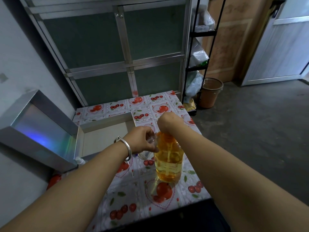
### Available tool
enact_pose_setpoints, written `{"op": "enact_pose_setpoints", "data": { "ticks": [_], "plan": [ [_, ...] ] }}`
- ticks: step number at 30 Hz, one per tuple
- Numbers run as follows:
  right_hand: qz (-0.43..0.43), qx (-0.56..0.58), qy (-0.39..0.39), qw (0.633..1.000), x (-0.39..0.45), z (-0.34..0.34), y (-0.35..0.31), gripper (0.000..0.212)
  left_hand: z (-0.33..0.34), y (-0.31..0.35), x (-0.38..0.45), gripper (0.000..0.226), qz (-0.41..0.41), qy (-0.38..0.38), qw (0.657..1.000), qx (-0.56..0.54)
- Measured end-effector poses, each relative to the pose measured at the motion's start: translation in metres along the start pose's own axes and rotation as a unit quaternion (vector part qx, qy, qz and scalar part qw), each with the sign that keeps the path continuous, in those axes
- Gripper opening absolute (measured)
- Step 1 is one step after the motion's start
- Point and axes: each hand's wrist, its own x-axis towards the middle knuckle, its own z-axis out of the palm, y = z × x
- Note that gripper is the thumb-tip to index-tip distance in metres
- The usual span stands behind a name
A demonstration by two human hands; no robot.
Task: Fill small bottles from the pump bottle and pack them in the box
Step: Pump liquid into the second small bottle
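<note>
A clear pump bottle (168, 163) of yellow-orange liquid stands on the table with the fruit-print cloth (133, 195). My right hand (168, 121) is bent down over its orange pump head, and its fingers are hidden from view. My left hand (142, 139) holds a small clear bottle (151, 141) against the pump's left side. A silver box (107, 131) lies open and looks empty behind my left hand, with its lid (38, 128) raised at the left.
Another small clear bottle (145, 154) lies on the cloth under my left hand, and a small bottle with a white cap (80, 160) stands by the box's near corner. A metal cabinet (117, 47), a black rack (199, 64) and a brown bin (211, 92) stand beyond the table.
</note>
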Motion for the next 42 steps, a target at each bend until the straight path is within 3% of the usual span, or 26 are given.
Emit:
{"op": "enact_pose_setpoints", "data": {
  "ticks": [8,14,19,23,28,31,37,42],
  "plan": [
    [-0.036,0.062,-0.014,0.997,0.012,0.001,0.004,0.033,-0.001,0.003,-0.002,0.033,0.003,0.0,1.0,0.0],
    [-0.007,-0.011,0.035,0.999,0.009,0.005,0.006,0.012,0.001,-0.001,0.0,0.035,0.0,-0.001,1.0,0.013],
    [-0.03,0.037,-0.001,0.999,0.016,0.003,0.007,0.035,0.0,0.0,-0.001,0.035,0.001,-0.001,1.0,0.007],
    [-0.014,-0.017,0.008,1.0,0.014,0.004,0.005,0.012,0.0,0.001,0.0,0.034,0.002,-0.002,1.0,-0.005],
    [-0.003,-0.005,0.005,1.0,0.011,0.003,0.003,0.008,0.001,0.001,0.0,0.034,0.003,0.002,1.0,0.004],
    [-0.024,0.033,-0.022,0.999,0.012,0.001,0.004,0.029,-0.001,0.0,-0.001,0.034,0.004,0.005,1.0,0.0],
    [-0.014,-0.027,0.028,0.999,0.009,0.005,0.004,0.013,0.002,-0.001,0.001,0.037,-0.001,0.003,1.0,0.01],
    [-0.032,0.04,-0.011,0.999,0.005,0.001,0.003,0.033,0.002,0.0,0.0,0.035,0.005,0.006,1.0,0.003]
  ]
}}
